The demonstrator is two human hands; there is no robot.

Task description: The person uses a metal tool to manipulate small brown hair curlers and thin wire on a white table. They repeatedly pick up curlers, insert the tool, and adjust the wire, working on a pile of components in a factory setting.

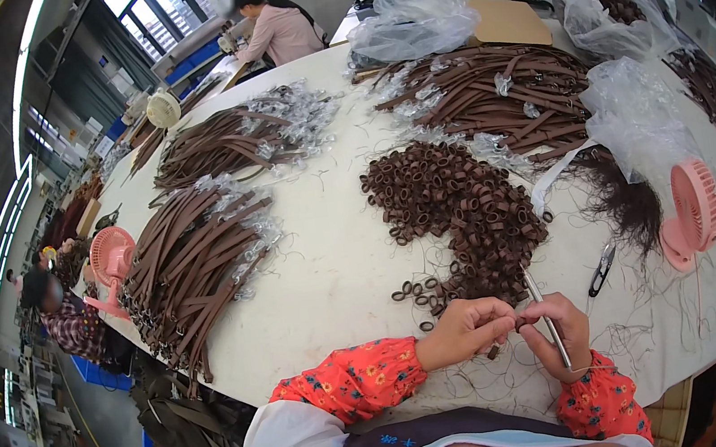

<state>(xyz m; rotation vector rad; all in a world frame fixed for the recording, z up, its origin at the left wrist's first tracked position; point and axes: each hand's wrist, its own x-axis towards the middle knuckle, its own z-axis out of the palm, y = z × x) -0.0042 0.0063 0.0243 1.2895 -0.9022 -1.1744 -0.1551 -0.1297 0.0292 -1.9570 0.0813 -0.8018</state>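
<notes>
My left hand and my right hand meet near the table's front edge, fingertips almost touching. Between them they pinch a small brown strap loop, mostly covered by the fingers. A slim silver pen-like tool lies through my right hand, its thin tip pointing away from me. Just beyond my hands spreads a large heap of brown strap loops, with several loose ones at its near left side. Loose thread ends are scattered below my hands.
Bundles of brown straps in plastic lie at left and far right. Two pink fans stand at the table's sides. A small dark-handled cutter and a dark thread tangle lie at right. Co-workers are farther off.
</notes>
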